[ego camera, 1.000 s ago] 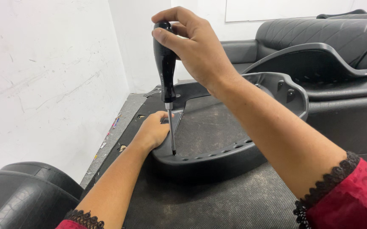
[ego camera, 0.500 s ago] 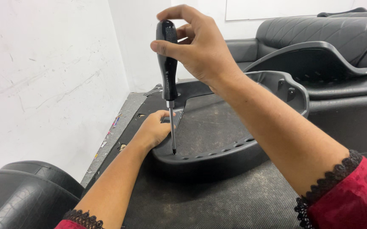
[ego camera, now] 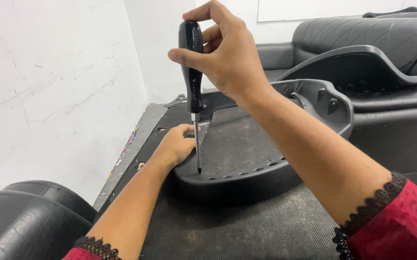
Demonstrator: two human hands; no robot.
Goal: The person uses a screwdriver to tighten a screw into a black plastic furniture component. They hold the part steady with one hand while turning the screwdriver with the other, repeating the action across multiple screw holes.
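One screwdriver (ego camera: 193,91) stands upright, its tip on the rim of a black plastic seat base (ego camera: 247,159) at six o'clock. Right hand (ego camera: 227,53) closes around its handle; left hand (ego camera: 177,144) lies curled on the rim at nine o'clock, gripping nothing visible, above the dark mat (ego camera: 247,226).

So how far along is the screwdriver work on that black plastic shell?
Done: none of the rim holes shows a screw that I can make out. In hand: the right hand holds the black screwdriver upright, tip at the near rim of the black plastic shell, while the left hand steadies that rim. Left: the holes along that rim look open.
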